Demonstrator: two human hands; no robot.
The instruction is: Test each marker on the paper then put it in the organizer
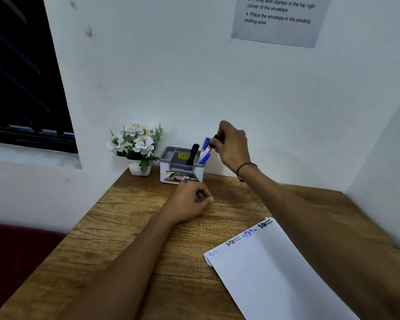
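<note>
A grey and white organizer (169,155) stands at the back of the wooden desk, against the wall. In it lean a black marker (192,154) and two blue markers (205,157). My right hand (232,145) hovers over the organizer's right side and grips a white marker with a black cap (208,148), its lower end down among the blue ones. My left hand (188,200) rests on the desk just in front of the organizer, fingers loosely curled and holding nothing. White paper (270,269) with black and blue scribbles along its top edge lies at the front right.
A small white pot of white artificial flowers (136,146) stands just left of the organizer. A printed instruction sheet (277,19) hangs on the wall above. Walls close the desk (129,227) at the back and right; a dark window is on the left.
</note>
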